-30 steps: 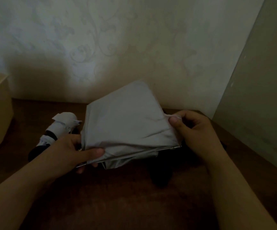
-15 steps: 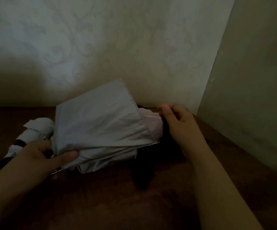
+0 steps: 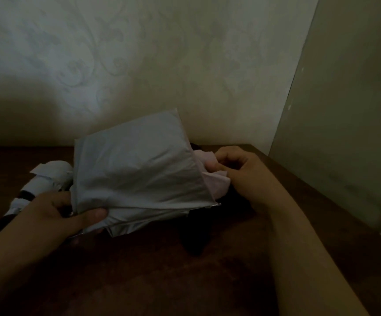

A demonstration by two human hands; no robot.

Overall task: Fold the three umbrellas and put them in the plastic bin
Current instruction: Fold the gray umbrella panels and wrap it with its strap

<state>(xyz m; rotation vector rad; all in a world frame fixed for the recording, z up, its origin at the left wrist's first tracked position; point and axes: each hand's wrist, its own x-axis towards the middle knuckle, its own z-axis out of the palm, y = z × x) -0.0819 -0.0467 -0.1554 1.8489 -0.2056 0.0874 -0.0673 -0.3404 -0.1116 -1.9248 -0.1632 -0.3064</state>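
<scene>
Landmark: grey umbrella [image 3: 137, 172], held above the brown table [image 3: 185, 281]. To its left I note a rolled white umbrella [image 3: 41, 181] lying on the table. My left hand [image 3: 59, 215] grips the grey canopy's lower left corner, thumb pressed on top. At its right edge, my right hand [image 3: 239, 172] pinches a pale pink fabric fold [image 3: 214, 181].

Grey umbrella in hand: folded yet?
Not yet. The grey umbrella has a canopy panel spread loose, left hand gripping one end, right hand pinching fabric.
</scene>
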